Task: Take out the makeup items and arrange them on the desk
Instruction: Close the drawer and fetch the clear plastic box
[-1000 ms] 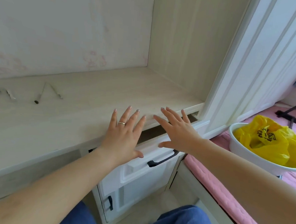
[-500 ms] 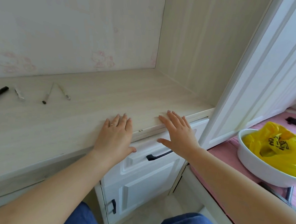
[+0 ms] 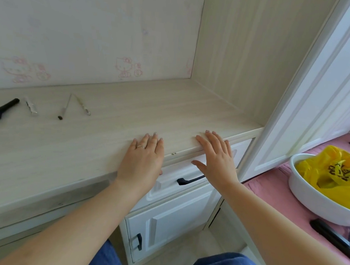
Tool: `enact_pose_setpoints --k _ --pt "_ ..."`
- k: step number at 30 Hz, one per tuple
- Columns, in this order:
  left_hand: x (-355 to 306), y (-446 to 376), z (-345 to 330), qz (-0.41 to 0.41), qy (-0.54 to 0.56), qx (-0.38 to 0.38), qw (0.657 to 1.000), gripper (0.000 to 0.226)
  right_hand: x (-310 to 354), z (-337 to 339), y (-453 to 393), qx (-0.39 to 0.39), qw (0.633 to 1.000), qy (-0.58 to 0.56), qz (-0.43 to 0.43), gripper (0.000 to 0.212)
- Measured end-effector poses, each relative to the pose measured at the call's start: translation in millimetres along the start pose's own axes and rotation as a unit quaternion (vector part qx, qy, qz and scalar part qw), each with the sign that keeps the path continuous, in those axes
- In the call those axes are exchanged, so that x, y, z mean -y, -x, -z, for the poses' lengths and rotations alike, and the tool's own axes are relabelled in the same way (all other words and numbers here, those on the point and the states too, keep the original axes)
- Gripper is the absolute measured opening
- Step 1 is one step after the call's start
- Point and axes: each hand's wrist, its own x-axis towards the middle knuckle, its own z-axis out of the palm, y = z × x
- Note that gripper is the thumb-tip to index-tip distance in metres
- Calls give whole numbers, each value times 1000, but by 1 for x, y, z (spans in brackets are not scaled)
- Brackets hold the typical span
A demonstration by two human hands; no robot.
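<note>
Several makeup items lie in a row at the desk's far left: a black brush (image 3: 0, 111), a silver tube (image 3: 31, 106), a thin brown-tipped pencil (image 3: 64, 110) and a slim pale pencil (image 3: 82, 105). My left hand (image 3: 142, 158) rests flat over the front edge of the pale wood desk (image 3: 109, 115), fingers together, a ring on one finger. My right hand (image 3: 216, 156) lies flat against the white drawer (image 3: 179, 174) front, fingertips on the desk edge. Both hands hold nothing. The drawer sits shut, its black handle (image 3: 189, 180) showing below my right thumb.
A white cabinet door (image 3: 176, 223) with a small black handle sits under the drawer. To the right, a white basin (image 3: 314, 196) with a yellow plastic bag (image 3: 337, 174) stands on a pink mat, next to a tall white panelled wall. My blue-jeaned knees are below.
The drawer, slightly open a second ago, is now pushed shut. Both hands have moved forward and settled flat at the desk's front edge, and the fingers of my left hand have closed together.
</note>
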Motion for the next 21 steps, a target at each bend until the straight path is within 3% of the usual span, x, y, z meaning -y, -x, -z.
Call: enact_pose_setpoints --k 8,12,15,17,21 --pt "0 1 0 5 12 -10 1000 80 2 2 -1 5 1000 -26 -5 73" --pt "1 2 2 6 28 -6 1000 82 2 15 -3 65 996 -53 -8 73" --pt "4 3 12 -1 103 11 995 81 4 38 -7 122 985 -120 -28 72" --pt "8 6 24 -3 240 21 970 72 8 54 -7 132 972 -186 -62 69" --pt "12 25 47 16 531 -3 847 50 27 79 2 113 935 -323 -87 53"
